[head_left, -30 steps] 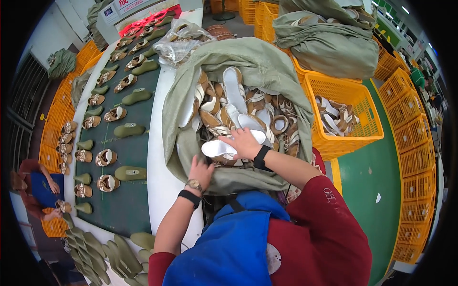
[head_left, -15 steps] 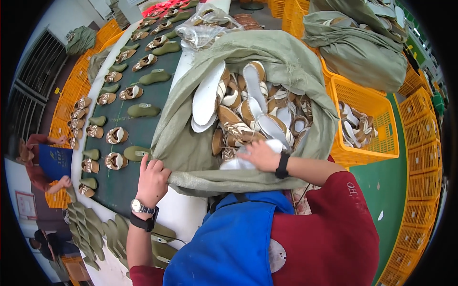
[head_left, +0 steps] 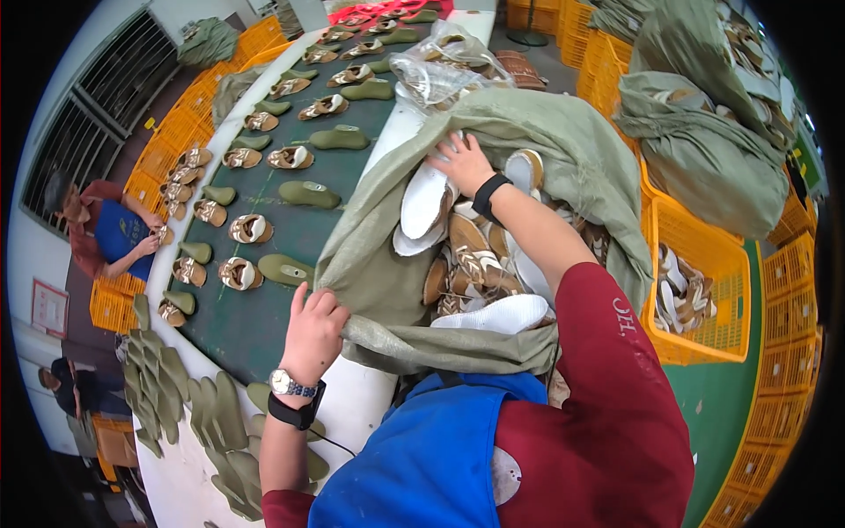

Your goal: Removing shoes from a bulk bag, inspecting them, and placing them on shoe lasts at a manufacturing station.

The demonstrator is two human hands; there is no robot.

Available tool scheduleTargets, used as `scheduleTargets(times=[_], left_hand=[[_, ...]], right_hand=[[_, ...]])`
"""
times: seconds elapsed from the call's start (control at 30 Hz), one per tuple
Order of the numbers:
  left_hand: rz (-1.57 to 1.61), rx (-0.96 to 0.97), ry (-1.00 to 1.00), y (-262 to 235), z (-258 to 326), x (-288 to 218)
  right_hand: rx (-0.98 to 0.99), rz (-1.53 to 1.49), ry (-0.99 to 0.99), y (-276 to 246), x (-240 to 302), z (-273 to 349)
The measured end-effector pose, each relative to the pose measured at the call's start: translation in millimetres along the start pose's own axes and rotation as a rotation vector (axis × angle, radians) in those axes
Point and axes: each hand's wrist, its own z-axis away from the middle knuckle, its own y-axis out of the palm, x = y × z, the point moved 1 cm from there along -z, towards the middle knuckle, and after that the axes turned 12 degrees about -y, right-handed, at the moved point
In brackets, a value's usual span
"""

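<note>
- The left hand (head_left: 312, 330) grips the near edge of the big green sack (head_left: 563, 150), fingers clamped on the rolled cloth, holding the mouth down against the white tabletop (head_left: 352, 414); a watch and a dark band sit on that wrist.
- The right hand (head_left: 462, 163) reaches deep into the sack, fingers spread and resting on a white sole (head_left: 424, 201) near the far edge of the opening; whether they are closed around anything I cannot tell.
- The sack lies open on the tabletop just in front of the person; it is full of brown-and-white sandals (head_left: 471, 260) and loose white soles, heaped and tangled.
- Judged from this, the sorting is at an early point; the sack looks nearly full and neither hand has a sandal lifted clear.
- To the left runs a dark green belt (head_left: 255, 326) with sandals and green shoe forms (head_left: 308, 194) set in rows; more green forms lie stacked at the near left edge.
- An orange crate (head_left: 704, 264) to the right holds more sandals; other filled sacks sit beyond it; another person (head_left: 110, 233) in blue works at the far side of the belt.
</note>
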Motion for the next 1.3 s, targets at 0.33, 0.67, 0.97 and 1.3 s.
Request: scheduleTargets(times=[0.33, 0.67, 0.97, 1.3], left_hand=[[0.034, -0.040, -0.114, 17, 0, 5], [0.042, -0.012, -0.153, 17, -2, 2], [0.045, 0.029, -0.151, 8, -1, -14], [0.046, -0.021, -0.190, 16, 6, -10]], right_hand=[[-0.006, -0.729, -0.186, -69, -18, -26], [0.534, -1.186, -0.268, -28, 90, 58], [0.453, -0.620, -0.170, 34, 46, -13], [0.134, -0.893, -0.036, -55, 46, -11]])
